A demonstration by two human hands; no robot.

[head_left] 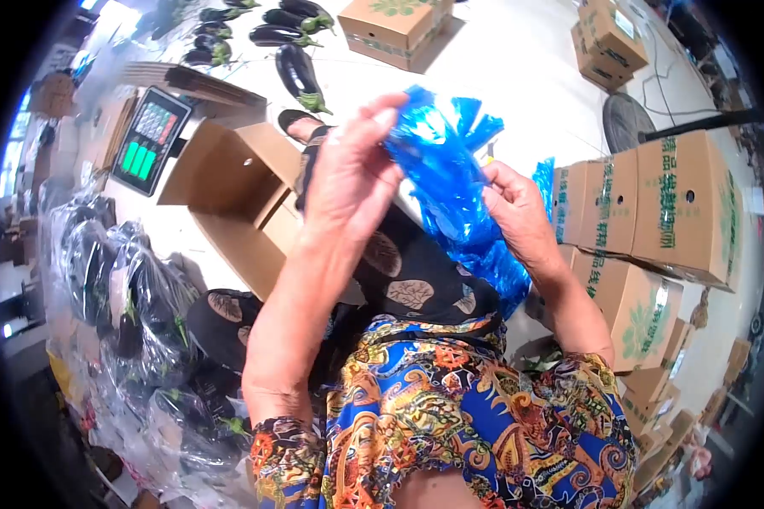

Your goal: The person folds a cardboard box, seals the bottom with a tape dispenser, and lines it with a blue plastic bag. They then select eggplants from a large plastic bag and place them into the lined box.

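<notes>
One pale floor carries nearly everything around. To the right, stacked cartons with green print stand near the right forearm and probably leave that elbow little room to swing out. To the left lies a heap of bagged eggplants in clear, crumpled film. Next in size, an open carton sits with flaps spread, close to the person's legs; one of them stands partly in the way between the hands and its mouth. Farther off are a closed carton, some loose eggplants and, by the open carton, a digital scale.

Smaller in bulk is the blue plastic, thin and shiny, held up in front of the lap with its lower part hanging down. The step in hand looks to be handling this film: the left hand is half curled, fingertips and thumb against its left edge, while the right hand pinches its right side between thumb and fingers. The next move seems to call for a light fingertip grip, since such film could cling, bunch or slip.
</notes>
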